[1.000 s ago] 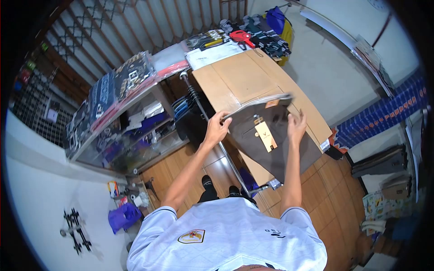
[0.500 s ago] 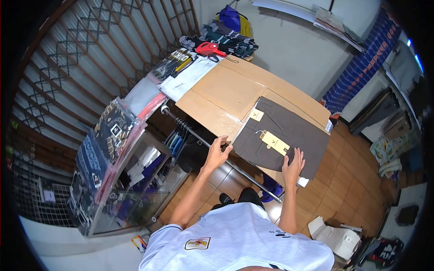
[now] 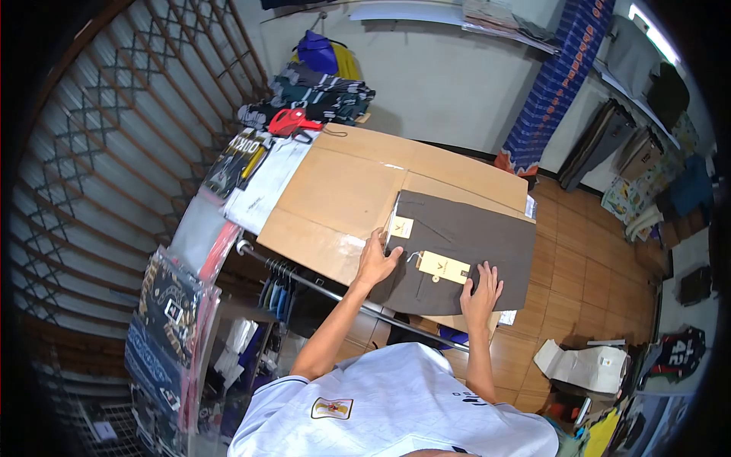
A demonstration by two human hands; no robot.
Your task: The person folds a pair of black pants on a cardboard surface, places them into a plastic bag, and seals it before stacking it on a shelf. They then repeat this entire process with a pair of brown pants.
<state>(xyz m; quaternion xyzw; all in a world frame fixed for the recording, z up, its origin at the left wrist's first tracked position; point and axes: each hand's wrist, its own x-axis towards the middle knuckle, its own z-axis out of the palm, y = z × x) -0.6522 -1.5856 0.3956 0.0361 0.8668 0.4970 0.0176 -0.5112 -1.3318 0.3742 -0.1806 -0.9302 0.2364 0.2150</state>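
Folded dark grey-brown trousers (image 3: pixel 487 228) lie on a flattened cardboard sheet (image 3: pixel 335 183). A small cream label (image 3: pixel 401 227) sits near their left edge, and a larger cream hang tag (image 3: pixel 445 267) lies on top, attached by a loop. My left hand (image 3: pixel 377 261) touches the trousers' left edge, thumb and fingers apart. Flat on the lower part of the fabric, just right of the hang tag, rests my right hand (image 3: pixel 481 293) with its fingers spread. Neither hand grips anything that I can see.
A red tag gun-like tool (image 3: pixel 293 120) lies at the table's far left beside folded clothes (image 3: pixel 320 95). A metal rail (image 3: pixel 335 292) with hangers runs along the near edge. Packaged garments (image 3: pixel 164 335) stand at left; a white open box (image 3: pixel 582 365) is at lower right.
My left hand has come onto the trousers' left edge. My right hand stays on the fabric near the hang tag. The view has shifted, so the table appears lower and further left.
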